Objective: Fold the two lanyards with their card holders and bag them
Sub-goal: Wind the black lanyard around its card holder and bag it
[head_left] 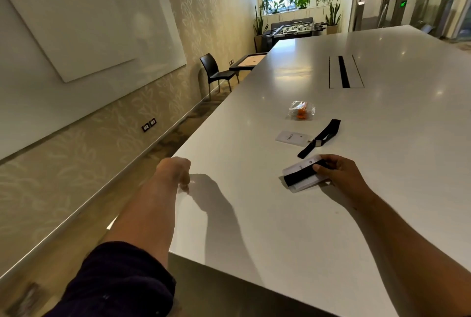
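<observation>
**On the white table: one bundle pinned, one lanyard waiting**

Near the table's left side, the right hand (341,176) presses a folded black lanyard (300,176) flat across its white card holder (304,184), thumb on top of the strap, fingers curled round the far edge. That's a narrow, closed pinch on the bundle, low over the table (254,227). The left hand (175,171) sits at the table's left edge, loosely curled; whether it holds anything, I cannot tell.

Just beyond the bundle lies the second lanyard (321,138), strap loose and unfolded, its card holder (291,137) flat to the left of the clip. Farther out, a small clear bag (301,110) with something orange inside rests on its own.

My read: the fold on the first set is done and needs holding together. Best to keep the thumb down on the strap so the loops don't spring open, and bring a bag to the bundle, not the other way round.

Room is generous: bare tabletop to the right and ahead, with a cable slot (345,71) well apart. Watch the left edge, though; the free hand is right on it.
</observation>
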